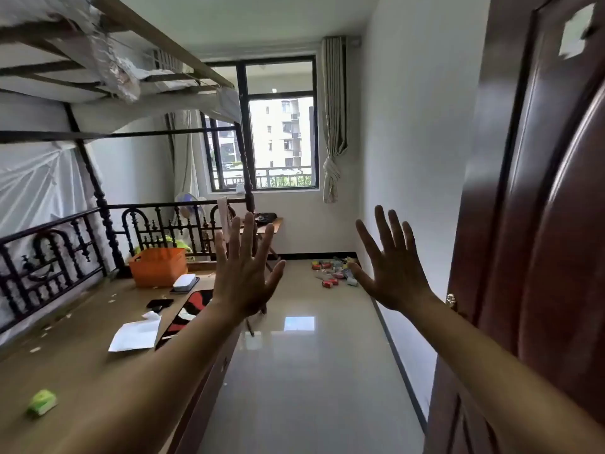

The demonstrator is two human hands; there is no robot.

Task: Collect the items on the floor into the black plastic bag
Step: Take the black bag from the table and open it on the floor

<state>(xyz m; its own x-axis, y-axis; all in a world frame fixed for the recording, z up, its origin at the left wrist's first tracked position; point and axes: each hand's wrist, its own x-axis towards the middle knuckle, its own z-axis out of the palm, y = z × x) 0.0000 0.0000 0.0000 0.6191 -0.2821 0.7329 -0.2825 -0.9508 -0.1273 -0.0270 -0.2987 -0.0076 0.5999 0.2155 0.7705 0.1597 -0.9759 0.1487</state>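
Bare floor (314, 371) between bed (82, 348), door (540, 224)

A glossy beige tiled floor (314, 371) carries a far scatter of small red, grey and yellow items (334, 271). On the left, a tan wooden bed platform (82, 348) holds an orange plastic basket (158, 267), a white paper sheet (135, 335) and a red, black and white patterned mat (193, 309). The wooden door (537, 224) on the right is dark reddish brown.

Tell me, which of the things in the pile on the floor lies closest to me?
The red can-like item lies closest. It sits at the front edge of the pile, alone on the shiny tiles, while the other red, grey and yellow pieces bunch up farther back by the wall.
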